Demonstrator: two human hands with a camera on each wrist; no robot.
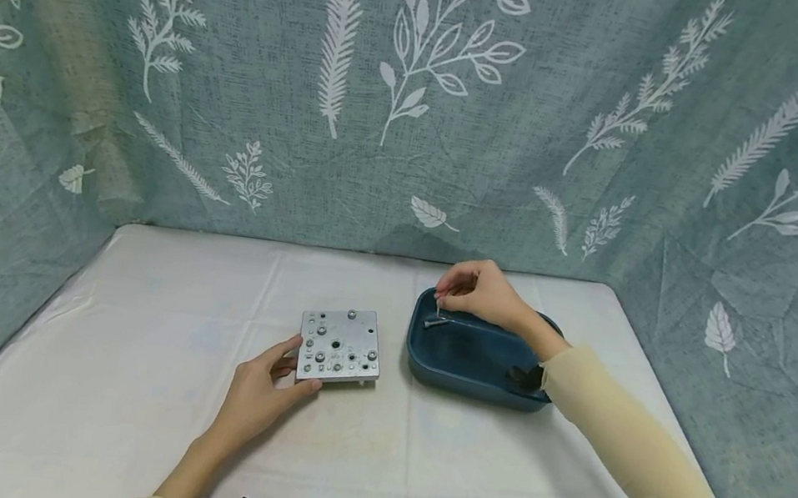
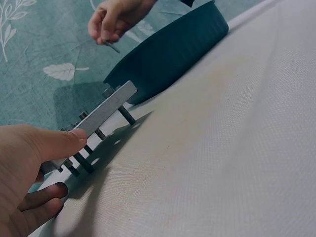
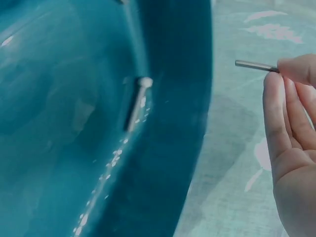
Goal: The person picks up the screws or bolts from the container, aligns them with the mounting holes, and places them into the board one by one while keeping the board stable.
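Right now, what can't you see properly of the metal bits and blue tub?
- Left wrist view: the inside of the rounded blue plastic tub, hidden by its wall.
- Right wrist view: one end of the thin silver metal pin, covered by the right hand.
- Right wrist view: details of the silver bolt-like metal piece in the tub, blurred.
- Head view: markings on the square silver metal plate, too small to read.

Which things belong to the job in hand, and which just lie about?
Likely job:
square silver metal plate, gripped by left fingers
thin grey metal rod, in right fingers
blue oblong plastic basin
silver metal bolt inside it

Surroundings:
white cloth
green leaf-printed curtain
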